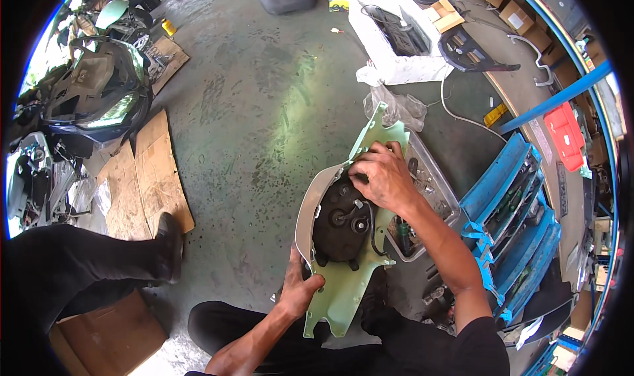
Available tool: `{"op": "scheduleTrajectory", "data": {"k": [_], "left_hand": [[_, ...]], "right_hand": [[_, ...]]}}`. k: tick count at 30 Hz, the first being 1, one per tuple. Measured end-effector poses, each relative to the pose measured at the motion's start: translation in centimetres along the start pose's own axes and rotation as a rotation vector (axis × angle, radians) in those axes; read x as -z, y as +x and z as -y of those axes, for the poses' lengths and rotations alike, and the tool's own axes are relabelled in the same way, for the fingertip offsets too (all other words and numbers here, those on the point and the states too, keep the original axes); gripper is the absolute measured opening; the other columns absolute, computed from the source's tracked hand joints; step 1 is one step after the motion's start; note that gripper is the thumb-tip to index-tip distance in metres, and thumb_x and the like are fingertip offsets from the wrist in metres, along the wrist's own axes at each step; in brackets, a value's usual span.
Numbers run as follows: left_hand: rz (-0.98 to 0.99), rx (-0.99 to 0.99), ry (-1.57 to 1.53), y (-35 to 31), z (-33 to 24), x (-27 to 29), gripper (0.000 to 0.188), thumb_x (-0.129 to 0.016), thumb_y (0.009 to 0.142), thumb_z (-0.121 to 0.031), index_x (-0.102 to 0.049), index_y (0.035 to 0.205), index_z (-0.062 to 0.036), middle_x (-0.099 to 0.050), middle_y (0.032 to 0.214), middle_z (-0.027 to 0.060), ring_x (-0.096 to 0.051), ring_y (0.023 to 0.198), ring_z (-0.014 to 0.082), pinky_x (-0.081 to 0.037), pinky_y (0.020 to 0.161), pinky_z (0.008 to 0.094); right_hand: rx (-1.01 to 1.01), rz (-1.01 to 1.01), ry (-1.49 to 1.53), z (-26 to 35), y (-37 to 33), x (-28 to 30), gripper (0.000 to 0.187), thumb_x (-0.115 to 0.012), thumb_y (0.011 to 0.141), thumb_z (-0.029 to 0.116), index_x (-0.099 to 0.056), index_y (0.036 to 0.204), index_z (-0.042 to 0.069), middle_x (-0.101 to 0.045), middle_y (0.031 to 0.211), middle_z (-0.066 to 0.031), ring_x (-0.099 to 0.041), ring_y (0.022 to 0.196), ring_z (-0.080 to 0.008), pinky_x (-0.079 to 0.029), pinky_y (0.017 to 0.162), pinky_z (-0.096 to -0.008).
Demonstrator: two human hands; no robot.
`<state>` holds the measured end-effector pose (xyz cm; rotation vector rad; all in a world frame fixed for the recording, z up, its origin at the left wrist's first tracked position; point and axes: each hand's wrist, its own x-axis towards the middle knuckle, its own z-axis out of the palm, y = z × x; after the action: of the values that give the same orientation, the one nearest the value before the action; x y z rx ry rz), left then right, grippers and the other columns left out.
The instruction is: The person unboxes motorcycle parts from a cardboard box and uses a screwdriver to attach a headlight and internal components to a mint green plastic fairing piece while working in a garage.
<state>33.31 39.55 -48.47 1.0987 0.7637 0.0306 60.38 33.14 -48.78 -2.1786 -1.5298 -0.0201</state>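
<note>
Above my lap is a light-green plastic fairing panel (343, 293), its inner side facing up, with narrow pointed ends. Set into it is a lamp unit (340, 227) with a black back, round sockets and a short black cable; a pale grey rim runs along its left side. My left hand (300, 287) grips the panel's lower left edge, thumb on the inner side. My right hand (383, 178) bends over the upper end of the lamp unit, where it meets the green plastic. Its fingers are pinched together, and their tips hide whatever is between them.
A clear plastic tray (432, 191) of small parts lies right of the panel, beside an open blue toolbox (508, 211). Beyond are a white foam box (403, 39) and a plastic bag (399, 108). At left are cardboard (152, 178), a dark scooter front (96, 92) and another person's leg (99, 260).
</note>
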Motion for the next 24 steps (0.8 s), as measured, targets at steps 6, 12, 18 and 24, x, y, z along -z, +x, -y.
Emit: {"op": "scheduleTrajectory", "data": {"k": [6,12,18,24], "left_hand": [[0.031,0.095,-0.062,-0.3,0.0,0.0,0.090,-0.052,0.067,0.004,-0.018,0.149,-0.0065,-0.041,0.130,0.0147,-0.047,0.115,0.0248,-0.047,0.091,0.0343],[0.057,0.009,-0.149,0.0,-0.3,-0.1,0.092,-0.048,0.065,0.006,-0.017,0.151,-0.0093,-0.045,0.125,0.0146,-0.056,0.103,0.0240,-0.053,0.078,0.0340],[0.019,0.033,-0.019,0.2,-0.5,-0.4,0.088,-0.050,0.064,-0.002,-0.021,0.147,-0.0063,-0.047,0.123,0.0156,-0.057,0.105,0.0258,-0.053,0.083,0.0364],[0.022,0.054,-0.095,0.3,0.5,0.1,0.092,-0.050,0.066,0.003,-0.017,0.151,-0.0076,-0.044,0.127,0.0156,-0.055,0.105,0.0252,-0.053,0.080,0.0343]], "right_hand": [[-0.096,0.202,-0.010,-0.1,-0.5,0.0,0.016,-0.074,0.069,0.023,-0.075,0.080,0.012,-0.070,0.086,-0.0041,-0.059,0.093,-0.0233,-0.039,0.094,-0.0422],[-0.166,0.111,0.014,0.1,-1.1,-0.4,0.014,-0.073,0.073,0.022,-0.073,0.081,0.011,-0.069,0.083,-0.0063,-0.062,0.095,-0.0231,-0.035,0.101,-0.0432],[-0.073,0.158,-0.061,-0.3,-1.7,-0.5,0.014,-0.071,0.078,0.022,-0.072,0.086,0.012,-0.069,0.086,-0.0039,-0.061,0.101,-0.0220,-0.029,0.107,-0.0471],[-0.124,0.123,-0.023,-0.7,-1.9,-0.8,0.012,-0.072,0.077,0.021,-0.074,0.087,0.014,-0.069,0.087,-0.0042,-0.060,0.101,-0.0232,-0.030,0.108,-0.0492]]}}
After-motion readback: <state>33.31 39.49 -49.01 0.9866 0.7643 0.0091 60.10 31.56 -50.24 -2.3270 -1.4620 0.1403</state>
